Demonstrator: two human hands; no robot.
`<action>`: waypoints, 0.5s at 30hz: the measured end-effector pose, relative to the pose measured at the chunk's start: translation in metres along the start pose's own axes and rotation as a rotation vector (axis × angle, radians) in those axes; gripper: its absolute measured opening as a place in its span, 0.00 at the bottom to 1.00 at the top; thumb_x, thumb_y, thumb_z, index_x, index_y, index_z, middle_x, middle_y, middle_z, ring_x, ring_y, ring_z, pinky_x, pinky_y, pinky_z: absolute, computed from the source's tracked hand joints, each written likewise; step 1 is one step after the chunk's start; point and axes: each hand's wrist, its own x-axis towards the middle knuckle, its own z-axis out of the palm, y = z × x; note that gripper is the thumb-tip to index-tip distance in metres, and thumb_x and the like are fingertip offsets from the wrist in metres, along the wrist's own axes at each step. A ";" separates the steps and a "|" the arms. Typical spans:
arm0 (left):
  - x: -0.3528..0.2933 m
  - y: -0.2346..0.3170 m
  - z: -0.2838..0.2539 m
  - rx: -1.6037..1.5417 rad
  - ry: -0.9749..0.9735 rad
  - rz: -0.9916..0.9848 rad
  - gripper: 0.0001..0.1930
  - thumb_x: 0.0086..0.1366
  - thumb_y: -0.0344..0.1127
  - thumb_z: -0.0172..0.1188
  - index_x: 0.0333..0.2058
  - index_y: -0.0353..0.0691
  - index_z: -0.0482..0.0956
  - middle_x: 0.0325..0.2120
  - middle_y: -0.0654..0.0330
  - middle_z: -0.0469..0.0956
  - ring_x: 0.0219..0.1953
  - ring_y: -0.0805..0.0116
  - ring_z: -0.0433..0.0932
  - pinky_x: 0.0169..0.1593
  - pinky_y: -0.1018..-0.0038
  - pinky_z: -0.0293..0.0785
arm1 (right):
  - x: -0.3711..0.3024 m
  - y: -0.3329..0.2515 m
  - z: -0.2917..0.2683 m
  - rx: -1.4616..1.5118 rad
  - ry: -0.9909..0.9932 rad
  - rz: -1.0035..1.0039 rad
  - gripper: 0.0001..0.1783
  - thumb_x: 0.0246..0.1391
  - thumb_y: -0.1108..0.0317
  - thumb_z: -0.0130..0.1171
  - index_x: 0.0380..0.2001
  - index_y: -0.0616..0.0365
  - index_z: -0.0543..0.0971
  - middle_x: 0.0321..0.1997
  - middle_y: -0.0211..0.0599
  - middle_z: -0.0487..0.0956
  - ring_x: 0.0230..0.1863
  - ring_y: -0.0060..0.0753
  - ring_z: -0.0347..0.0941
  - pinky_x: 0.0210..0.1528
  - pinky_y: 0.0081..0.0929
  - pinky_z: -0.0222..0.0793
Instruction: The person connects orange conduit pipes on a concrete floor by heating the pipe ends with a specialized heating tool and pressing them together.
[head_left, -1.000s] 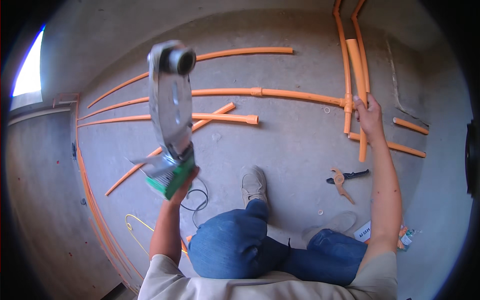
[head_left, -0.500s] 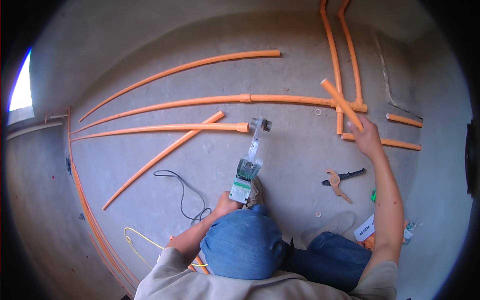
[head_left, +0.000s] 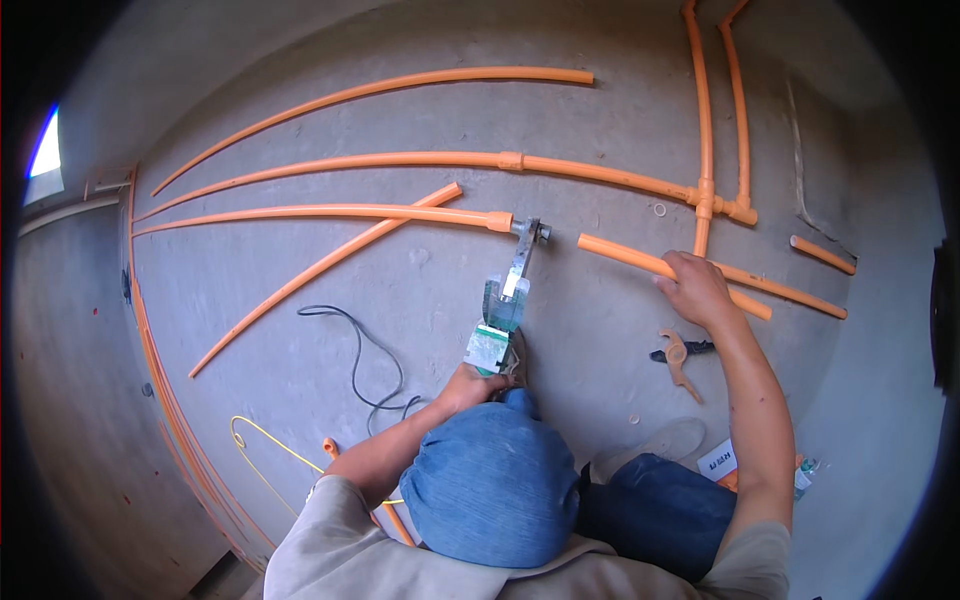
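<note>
While my left hand [head_left: 472, 387] grips a green-and-silver tool [head_left: 504, 303] near the frame's centre, my right hand [head_left: 697, 290] clasps an orange pipe [head_left: 625, 256] right of centre.

Metal-headed tool [head_left: 507, 300] in the left hand [head_left: 482, 386], orange pipe [head_left: 622, 255] in the right hand [head_left: 697, 288], over a grey floor [head_left: 580, 350].
I see the left hand gripping the tool's green lower end, while from the tool's left a socket-ended pipe [head_left: 350, 211] runs right up to its head; the orange pipe slants to the tool's right, its nearer end apart from it. A cutter [head_left: 677, 362] lies well right of the tool, a dark cord [head_left: 346, 315] curls to its left.
</note>
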 end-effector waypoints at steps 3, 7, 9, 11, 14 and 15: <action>0.001 -0.002 0.000 -0.032 -0.007 -0.022 0.17 0.62 0.38 0.72 0.44 0.33 0.84 0.38 0.59 0.85 0.41 0.67 0.81 0.50 0.68 0.76 | 0.003 -0.003 0.006 -0.035 -0.035 -0.006 0.19 0.62 0.55 0.64 0.42 0.62 0.78 0.44 0.51 0.83 0.51 0.58 0.79 0.54 0.52 0.73; -0.001 0.004 0.004 -0.071 0.008 -0.030 0.16 0.62 0.36 0.71 0.45 0.33 0.83 0.40 0.59 0.85 0.43 0.66 0.81 0.52 0.68 0.75 | 0.006 -0.003 0.013 -0.044 -0.046 0.007 0.18 0.61 0.56 0.64 0.43 0.61 0.79 0.44 0.50 0.83 0.51 0.58 0.78 0.55 0.50 0.73; -0.004 0.010 0.006 -0.073 0.009 -0.028 0.16 0.62 0.36 0.71 0.45 0.33 0.83 0.38 0.59 0.85 0.40 0.67 0.81 0.49 0.68 0.76 | 0.007 -0.002 0.015 -0.052 -0.042 0.002 0.18 0.62 0.56 0.64 0.43 0.61 0.79 0.44 0.50 0.83 0.51 0.58 0.78 0.54 0.51 0.73; -0.004 0.014 0.006 -0.073 0.014 -0.027 0.15 0.63 0.36 0.70 0.44 0.33 0.83 0.36 0.59 0.84 0.38 0.68 0.81 0.46 0.69 0.77 | 0.010 -0.003 0.017 -0.057 -0.038 -0.007 0.18 0.62 0.55 0.64 0.43 0.61 0.79 0.44 0.51 0.83 0.51 0.58 0.78 0.54 0.51 0.73; -0.002 0.018 0.006 -0.030 0.006 -0.068 0.15 0.64 0.37 0.69 0.44 0.33 0.83 0.33 0.60 0.84 0.31 0.71 0.79 0.38 0.70 0.76 | 0.019 -0.009 0.019 -0.083 -0.053 -0.022 0.19 0.63 0.54 0.63 0.42 0.61 0.80 0.44 0.52 0.83 0.51 0.58 0.80 0.55 0.53 0.74; -0.002 0.018 0.008 -0.056 0.004 -0.051 0.13 0.65 0.37 0.69 0.42 0.34 0.83 0.29 0.61 0.82 0.26 0.72 0.77 0.32 0.71 0.74 | 0.022 -0.011 0.020 -0.083 -0.053 -0.027 0.19 0.63 0.54 0.63 0.42 0.61 0.80 0.44 0.52 0.84 0.51 0.58 0.80 0.54 0.53 0.74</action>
